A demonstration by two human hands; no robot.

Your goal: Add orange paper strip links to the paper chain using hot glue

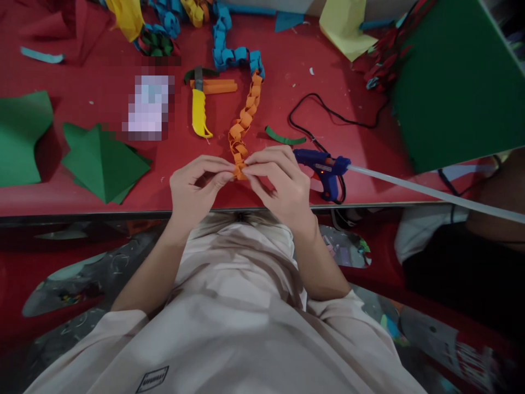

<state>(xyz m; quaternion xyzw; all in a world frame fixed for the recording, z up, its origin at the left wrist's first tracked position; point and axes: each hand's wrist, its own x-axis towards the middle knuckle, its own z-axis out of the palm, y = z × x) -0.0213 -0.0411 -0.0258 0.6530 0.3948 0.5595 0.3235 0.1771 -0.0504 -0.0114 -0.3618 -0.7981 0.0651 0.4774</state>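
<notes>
An orange paper chain (247,115) runs down the red table toward me, joined at its far end to blue paper links (221,38). Its near end sits between my two hands at the table's front edge. My left hand (199,186) pinches the last orange link from the left. From the right, my right hand (283,180) pinches the same link with thumb and fingers. Just right of that hand lies a blue glue gun (324,167) with a long pale glue stick in its back. A yellow-handled cutter (199,109) rests beside orange paper strips (217,86).
Folded green paper (106,164) lies at left, near a blurred pale rectangle (150,106). A green strip (285,135) and a black cord (336,115) are beyond the glue gun. A large green board (459,87) stands at right, where another person (455,268) sits.
</notes>
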